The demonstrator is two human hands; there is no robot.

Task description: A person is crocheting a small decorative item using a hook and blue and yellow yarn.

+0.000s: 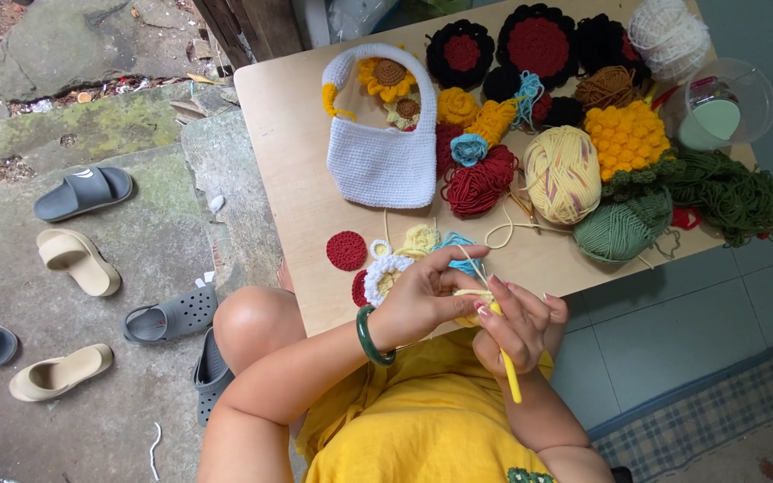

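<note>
Left hand: left hand [418, 300], green bangle [370, 337] on its wrist, fingers pinched on a small yellow crochet piece [469, 300] above the table's near edge.
Right hand: right hand [516, 326], closed around a yellow crochet hook [509, 371], touching the left hand.
Yarn strand: pale strand [503, 234] runs from the piece towards the cream yarn ball [563, 174].
Table: wooden table [293, 134]; white crocheted bag [382, 143] near its far left corner, red crochet disc [346, 250] by the left edge.
Floor: sandals [78, 259] at left.
</note>
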